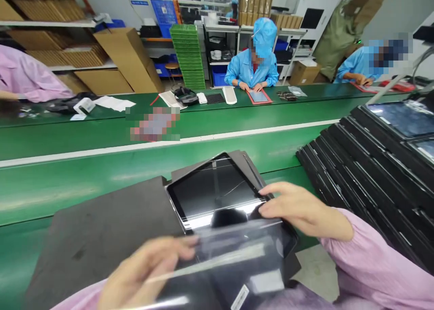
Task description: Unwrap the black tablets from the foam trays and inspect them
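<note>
A black-bezelled tablet point(217, 192) lies tilted on dark foam pads in front of me, its glossy screen up and showing reflections. My right hand point(298, 208) grips the tablet's right edge, with fingertips over the bezel. A clear plastic film point(233, 255) with a small white barcode label point(240, 297) is pinched in my left hand point(152, 265), which is smeared by motion. The film hangs over the tablet's lower part and covers it there. A flat grey foam pad point(111, 228) extends to the left.
Black trays with tablets point(369, 183) stand stacked at my right. Beyond my place runs a green conveyor belt point(84, 138) carrying a red-edged, pixelated item point(155, 124). Across it, a person in blue point(252, 66) handles a red-framed tablet point(259, 96). Others sit left and right.
</note>
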{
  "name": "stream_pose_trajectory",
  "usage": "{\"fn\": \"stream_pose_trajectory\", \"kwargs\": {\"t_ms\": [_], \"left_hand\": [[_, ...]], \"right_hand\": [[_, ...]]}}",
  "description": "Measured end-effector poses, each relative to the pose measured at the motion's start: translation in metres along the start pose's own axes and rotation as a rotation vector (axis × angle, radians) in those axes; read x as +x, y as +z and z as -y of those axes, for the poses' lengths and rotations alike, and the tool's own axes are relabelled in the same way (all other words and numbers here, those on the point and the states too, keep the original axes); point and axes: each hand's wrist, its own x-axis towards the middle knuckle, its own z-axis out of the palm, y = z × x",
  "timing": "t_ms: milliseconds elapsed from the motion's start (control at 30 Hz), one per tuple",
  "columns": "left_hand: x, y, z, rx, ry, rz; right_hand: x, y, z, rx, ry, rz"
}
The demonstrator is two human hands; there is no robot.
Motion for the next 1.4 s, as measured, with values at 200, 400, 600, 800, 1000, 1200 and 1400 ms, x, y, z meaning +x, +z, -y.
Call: {"fn": "stream_pose_trajectory", "kwargs": {"t_ms": [200,400,600,800,1000,1200,1400], "left_hand": [[0.04,-0.002,0.004,0.23,-0.043,-0.096],[0.052,-0.004,0.007,0.601,0.223,0.064],[0.05,-0.004,0.006,0.616,0.203,0.05],[0.056,-0.01,0.016,0.534,0.216,0.078],[0.043,0.0,-0.003,0.667,0.511,0.19],[-0.015,0.023,-0.053,0.863,0.592,0.457],[-0.034,0.03,-0.048,0.885,0.541,0.415]], "right_hand": [[-0.001,0.011,-0.005,0.158,-0.09,0.313],[0.02,0.008,-0.021,-0.189,-0.108,0.134],[0.057,0.027,-0.045,-0.201,0.24,-0.217],[0.077,0.024,-0.058,0.208,0.685,-0.465],[0.076,0.004,-0.034,0.215,0.987,-0.097],[0.089,0.03,0.014,-0.657,0.85,0.291],[0.093,0.034,-0.002,-0.4,1.01,0.112]]}}
